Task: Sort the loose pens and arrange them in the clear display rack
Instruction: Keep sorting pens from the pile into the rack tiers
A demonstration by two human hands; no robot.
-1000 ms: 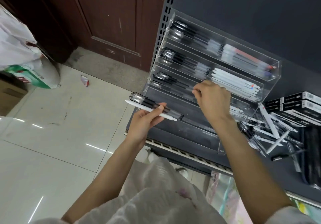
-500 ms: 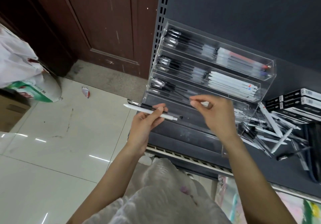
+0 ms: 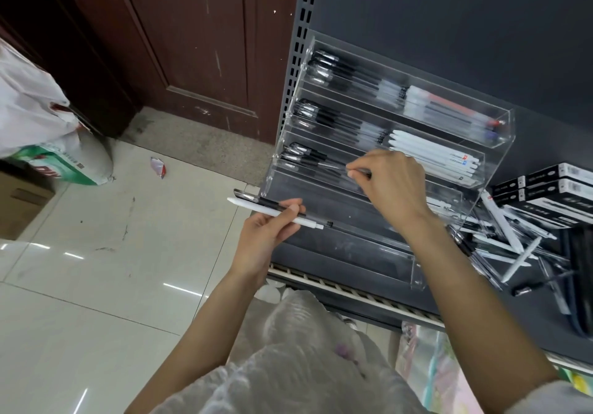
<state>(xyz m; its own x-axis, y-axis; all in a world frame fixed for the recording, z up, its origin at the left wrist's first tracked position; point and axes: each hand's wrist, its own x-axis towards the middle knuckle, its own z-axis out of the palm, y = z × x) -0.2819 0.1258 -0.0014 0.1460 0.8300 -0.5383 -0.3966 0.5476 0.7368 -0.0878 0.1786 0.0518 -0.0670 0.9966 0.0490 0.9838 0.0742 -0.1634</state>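
A clear tiered display rack [image 3: 505,131] stands on the dark shelf, its upper tiers holding rows of black pens at left and white pens at right. My left hand [image 3: 269,234] grips a white pen [image 3: 256,207] and a black pen [image 3: 248,195] together, just left of the rack's lower tier. My right hand [image 3: 390,185] pinches a thin black pen [image 3: 333,165] over the third tier, among the black pens there. A heap of loose pens [image 3: 500,237] lies on the shelf right of the rack.
Black pen boxes [image 3: 552,185] are stacked at the right on the shelf [image 3: 321,246]. A brown door [image 3: 192,44] and tiled floor [image 3: 96,269] lie to the left, with a white bag [image 3: 29,102] and a carton [image 3: 19,201]. My white garment [image 3: 288,365] fills the bottom.
My right hand drew back from the white pens' side and now pinches a black pen over the third tier. My left hand holds fewer pens than a second ago.
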